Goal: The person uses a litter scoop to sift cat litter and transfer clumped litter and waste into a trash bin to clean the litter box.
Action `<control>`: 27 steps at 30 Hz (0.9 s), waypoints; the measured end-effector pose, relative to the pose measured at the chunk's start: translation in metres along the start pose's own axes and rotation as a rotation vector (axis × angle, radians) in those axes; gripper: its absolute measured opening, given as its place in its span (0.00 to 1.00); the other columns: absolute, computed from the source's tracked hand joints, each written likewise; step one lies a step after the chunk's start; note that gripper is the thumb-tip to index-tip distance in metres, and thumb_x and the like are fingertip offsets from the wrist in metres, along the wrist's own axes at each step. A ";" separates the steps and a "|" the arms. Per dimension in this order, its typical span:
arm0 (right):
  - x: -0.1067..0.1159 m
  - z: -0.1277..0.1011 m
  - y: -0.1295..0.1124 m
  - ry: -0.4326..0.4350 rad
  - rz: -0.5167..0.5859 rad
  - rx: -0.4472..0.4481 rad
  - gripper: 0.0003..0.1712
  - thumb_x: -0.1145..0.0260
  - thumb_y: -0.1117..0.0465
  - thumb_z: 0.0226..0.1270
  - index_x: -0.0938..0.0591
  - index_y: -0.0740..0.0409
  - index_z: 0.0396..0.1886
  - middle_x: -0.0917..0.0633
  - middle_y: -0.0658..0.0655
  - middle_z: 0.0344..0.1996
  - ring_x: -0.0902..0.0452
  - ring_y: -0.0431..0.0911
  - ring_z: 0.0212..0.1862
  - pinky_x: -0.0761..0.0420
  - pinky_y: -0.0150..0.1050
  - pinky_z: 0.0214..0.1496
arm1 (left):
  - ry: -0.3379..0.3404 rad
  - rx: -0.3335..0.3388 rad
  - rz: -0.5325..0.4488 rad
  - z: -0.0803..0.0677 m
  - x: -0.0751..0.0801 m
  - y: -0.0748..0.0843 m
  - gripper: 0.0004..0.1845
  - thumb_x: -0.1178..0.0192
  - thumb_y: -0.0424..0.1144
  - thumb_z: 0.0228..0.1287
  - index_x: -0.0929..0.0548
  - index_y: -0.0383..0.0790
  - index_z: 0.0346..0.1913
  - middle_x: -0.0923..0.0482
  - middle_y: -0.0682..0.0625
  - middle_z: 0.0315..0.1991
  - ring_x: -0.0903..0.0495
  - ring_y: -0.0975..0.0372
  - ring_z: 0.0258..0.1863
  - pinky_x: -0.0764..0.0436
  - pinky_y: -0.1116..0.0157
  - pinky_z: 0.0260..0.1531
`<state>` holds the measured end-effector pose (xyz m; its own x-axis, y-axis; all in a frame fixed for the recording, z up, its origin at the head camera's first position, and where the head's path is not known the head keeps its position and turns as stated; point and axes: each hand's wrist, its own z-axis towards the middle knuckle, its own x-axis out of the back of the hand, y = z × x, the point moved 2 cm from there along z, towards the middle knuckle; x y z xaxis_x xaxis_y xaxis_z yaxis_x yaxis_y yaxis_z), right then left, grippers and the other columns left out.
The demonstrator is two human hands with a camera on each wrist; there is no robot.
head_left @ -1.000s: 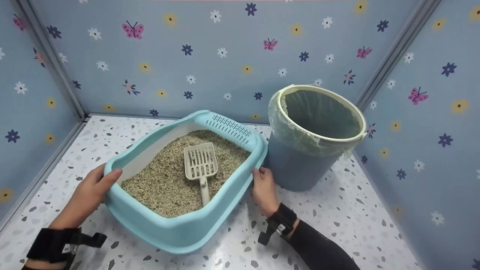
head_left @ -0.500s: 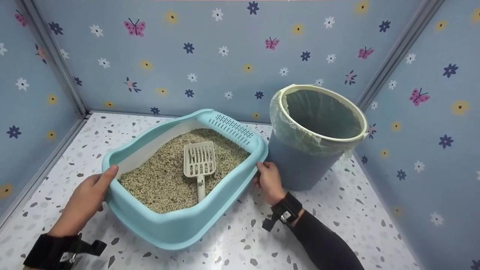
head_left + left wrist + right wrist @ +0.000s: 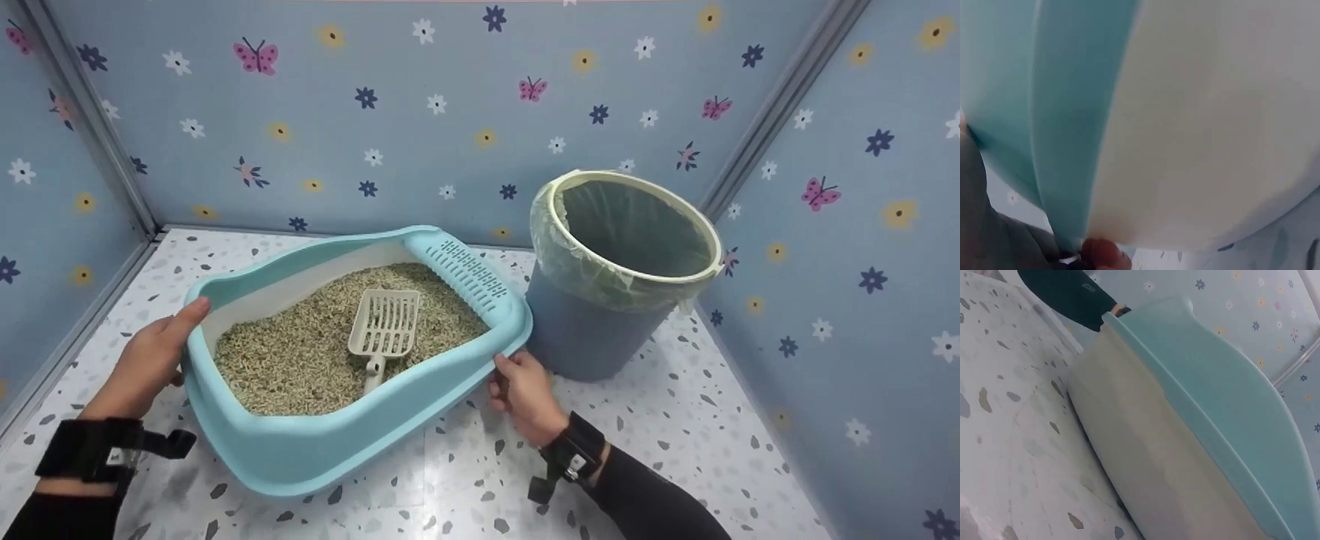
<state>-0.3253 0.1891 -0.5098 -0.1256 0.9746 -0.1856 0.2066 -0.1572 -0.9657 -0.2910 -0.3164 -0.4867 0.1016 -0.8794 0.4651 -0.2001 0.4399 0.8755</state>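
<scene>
Pale blue litter box [image 3: 352,442], raised and tilted off the speckled floor [image 3: 675,435], gripped at its rim by left hand [image 3: 146,364] and right hand [image 3: 521,390]; litter and scoop [image 3: 382,330] still inside; lined bin [image 3: 622,270] beside it looks empty.

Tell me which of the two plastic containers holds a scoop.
The light blue plastic litter tray, gripped by both hands, holds the white slotted scoop; the lined blue round bin shows none.
</scene>
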 end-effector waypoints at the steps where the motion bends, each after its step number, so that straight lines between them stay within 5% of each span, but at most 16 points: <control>1: 0.001 0.000 0.001 0.000 -0.004 -0.002 0.10 0.45 0.59 0.91 0.33 0.60 0.46 0.24 0.55 0.32 0.30 0.44 0.29 0.31 0.33 0.26 | 0.004 -0.005 -0.017 0.000 0.000 0.000 0.45 0.59 0.77 0.82 0.20 0.34 0.59 0.22 0.45 0.43 0.23 0.57 0.37 0.20 0.58 0.33; 6: 0.012 0.010 0.000 0.069 -0.019 0.014 0.11 0.45 0.57 0.90 0.30 0.60 0.45 0.24 0.55 0.29 0.30 0.43 0.26 0.29 0.33 0.24 | -0.022 0.018 -0.034 -0.019 -0.006 0.002 0.53 0.62 0.76 0.83 0.34 0.26 0.80 0.23 0.41 0.49 0.23 0.56 0.40 0.19 0.56 0.33; 8: 0.017 0.017 -0.001 0.113 -0.011 0.025 0.12 0.45 0.56 0.90 0.29 0.60 0.45 0.24 0.55 0.28 0.29 0.43 0.25 0.28 0.33 0.23 | -0.071 0.039 -0.019 -0.029 -0.008 0.004 0.54 0.65 0.76 0.83 0.34 0.25 0.79 0.22 0.42 0.46 0.23 0.55 0.39 0.20 0.55 0.33; 12: 0.022 0.024 -0.003 0.155 0.003 0.019 0.12 0.46 0.56 0.90 0.28 0.60 0.45 0.23 0.55 0.28 0.28 0.43 0.25 0.28 0.32 0.22 | -0.111 0.066 -0.027 -0.040 -0.013 0.009 0.46 0.66 0.76 0.84 0.19 0.33 0.54 0.19 0.46 0.34 0.21 0.55 0.33 0.20 0.55 0.30; 17: 0.020 0.020 -0.003 0.101 -0.003 0.013 0.11 0.52 0.56 0.93 0.32 0.59 0.47 0.25 0.54 0.30 0.31 0.43 0.29 0.30 0.31 0.24 | -0.018 0.061 -0.036 -0.030 -0.012 0.013 0.39 0.61 0.74 0.85 0.20 0.44 0.34 0.24 0.50 0.24 0.24 0.57 0.24 0.21 0.58 0.25; 22: 0.018 0.001 0.002 0.051 -0.053 0.022 0.12 0.52 0.55 0.94 0.32 0.57 0.46 0.25 0.53 0.32 0.31 0.42 0.30 0.30 0.32 0.26 | -0.034 0.002 -0.058 -0.007 -0.005 0.008 0.40 0.62 0.72 0.86 0.16 0.39 0.51 0.16 0.50 0.32 0.17 0.57 0.30 0.16 0.55 0.28; 27: 0.022 -0.011 0.005 0.038 -0.093 0.023 0.13 0.50 0.54 0.94 0.29 0.57 0.46 0.23 0.53 0.33 0.30 0.43 0.30 0.30 0.33 0.27 | -0.121 -0.038 -0.117 0.010 -0.003 0.002 0.41 0.65 0.74 0.86 0.22 0.44 0.71 0.14 0.52 0.48 0.14 0.59 0.45 0.13 0.52 0.40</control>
<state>-0.3163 0.2119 -0.5164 -0.1067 0.9904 -0.0881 0.1728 -0.0688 -0.9826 -0.3015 -0.3144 -0.4872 0.0035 -0.9394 0.3429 -0.1569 0.3381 0.9279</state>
